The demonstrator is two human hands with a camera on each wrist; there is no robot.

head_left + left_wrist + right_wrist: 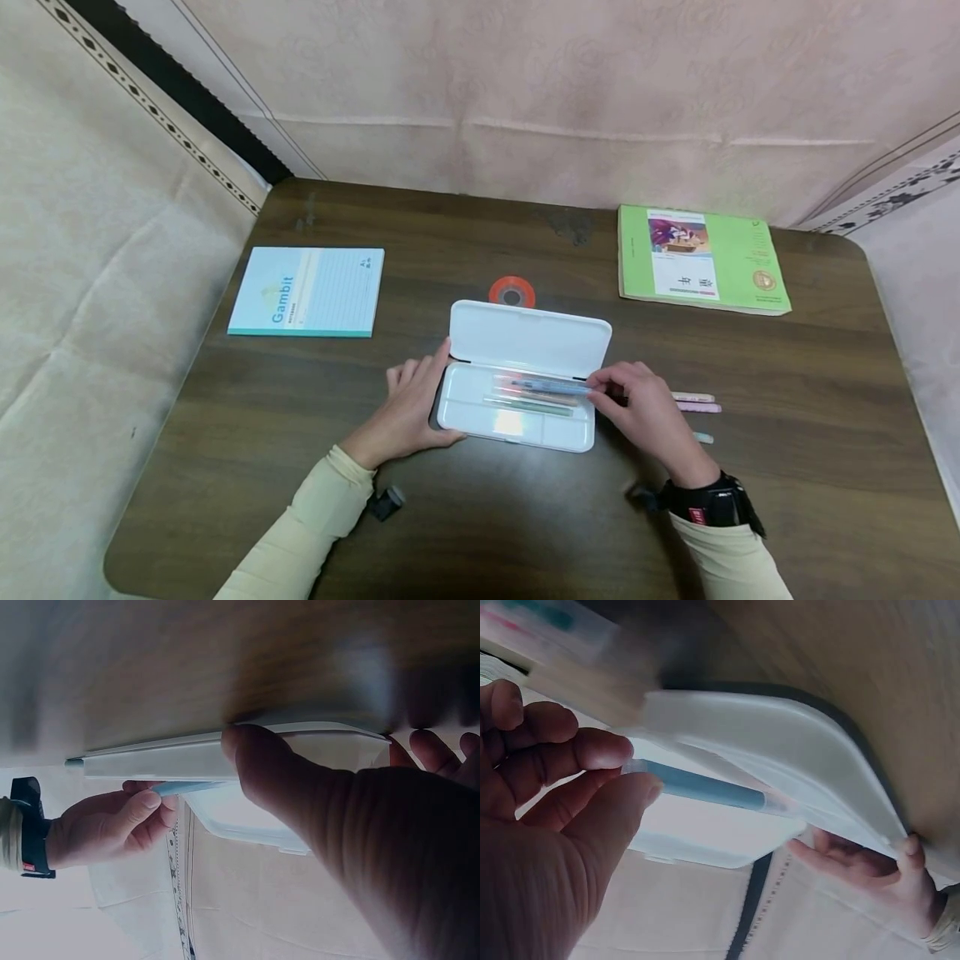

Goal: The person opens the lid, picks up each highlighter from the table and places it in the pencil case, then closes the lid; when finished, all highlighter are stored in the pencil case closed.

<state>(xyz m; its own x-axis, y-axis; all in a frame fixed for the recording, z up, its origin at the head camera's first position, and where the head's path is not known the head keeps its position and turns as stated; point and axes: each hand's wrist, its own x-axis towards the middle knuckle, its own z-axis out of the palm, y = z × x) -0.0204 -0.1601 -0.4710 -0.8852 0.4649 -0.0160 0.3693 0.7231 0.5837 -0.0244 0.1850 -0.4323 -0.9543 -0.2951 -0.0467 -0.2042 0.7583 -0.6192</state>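
A white pencil case (465, 398) lies with its lid (531, 337) raised away from me. Several slim pens (528, 407) rest inside its tray. My right hand (637, 408) pinches one end of a blue pen (551, 386) between thumb and fingertips, over the tray's right side. In the right wrist view, this blue pen (705, 787) has see-through ends and slants over the case. My left hand (408, 408) holds the case's left end, thumb at the front corner and index finger by the hinge. The left wrist view shows that thumb (259, 754) against the case wall.
More pens (697, 407) lie on the table right of the case, partly behind my right hand. An orange tape roll (512, 292) sits just behind the lid. A light blue notebook (307, 292) is at back left, a green book (738, 262) at back right.
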